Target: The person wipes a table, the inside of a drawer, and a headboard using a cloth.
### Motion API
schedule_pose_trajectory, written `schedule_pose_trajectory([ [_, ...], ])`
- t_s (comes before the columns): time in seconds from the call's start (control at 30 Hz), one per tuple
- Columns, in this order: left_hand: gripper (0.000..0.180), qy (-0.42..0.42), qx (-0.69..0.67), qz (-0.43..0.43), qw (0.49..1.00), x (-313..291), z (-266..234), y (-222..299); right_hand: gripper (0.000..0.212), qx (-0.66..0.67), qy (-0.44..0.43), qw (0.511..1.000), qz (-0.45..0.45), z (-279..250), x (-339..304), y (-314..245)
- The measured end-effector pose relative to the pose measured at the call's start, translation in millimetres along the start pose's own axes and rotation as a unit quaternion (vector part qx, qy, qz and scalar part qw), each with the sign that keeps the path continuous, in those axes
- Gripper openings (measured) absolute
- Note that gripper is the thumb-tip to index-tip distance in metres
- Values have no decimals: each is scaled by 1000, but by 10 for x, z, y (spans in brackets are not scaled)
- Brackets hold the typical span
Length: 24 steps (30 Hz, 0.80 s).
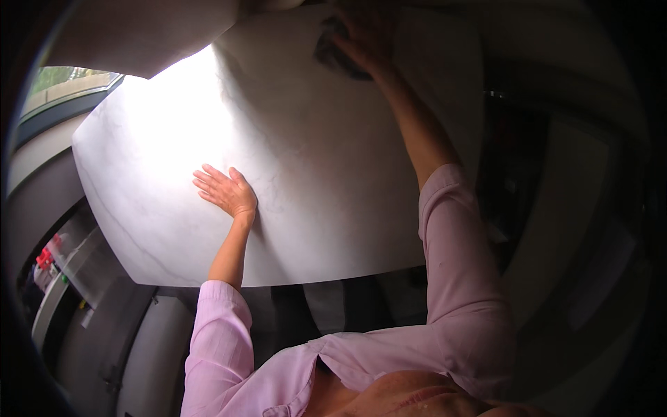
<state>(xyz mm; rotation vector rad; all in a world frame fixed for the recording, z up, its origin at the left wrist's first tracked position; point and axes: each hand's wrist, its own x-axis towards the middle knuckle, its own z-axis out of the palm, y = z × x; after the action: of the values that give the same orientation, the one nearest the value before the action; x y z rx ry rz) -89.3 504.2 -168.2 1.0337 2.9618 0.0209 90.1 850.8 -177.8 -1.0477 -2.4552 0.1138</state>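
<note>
A white table top (313, 208) with grey marble veining spreads out in front of me. My left hand (226, 192) lies flat on it with fingers apart, left of the middle, holding nothing. Stretched toward the far side, my right hand (367, 38) presses a dark, crumpled cloth (335, 52) against the surface. That end is in deep shade, so the fingers are hard to make out.
A large pale panel (139, 35) hangs over the far left part of the table. Beside it is a window (66, 90), and bright light falls across the top. Grey furniture (114, 320) and small red items (46, 258) are at the left. Dark shelving (521, 174) stands at the right.
</note>
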Motion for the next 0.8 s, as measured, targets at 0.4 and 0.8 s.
schedule_pose_trajectory([
  [0.4,66,-24,-23,17,999,67,-79,80,57,-158,35,956,245,-422,-919,1629],
  [0.8,69,-104,-86,1,991,44,-256,42,61,22,-27,994,102,833,388,-2497],
])
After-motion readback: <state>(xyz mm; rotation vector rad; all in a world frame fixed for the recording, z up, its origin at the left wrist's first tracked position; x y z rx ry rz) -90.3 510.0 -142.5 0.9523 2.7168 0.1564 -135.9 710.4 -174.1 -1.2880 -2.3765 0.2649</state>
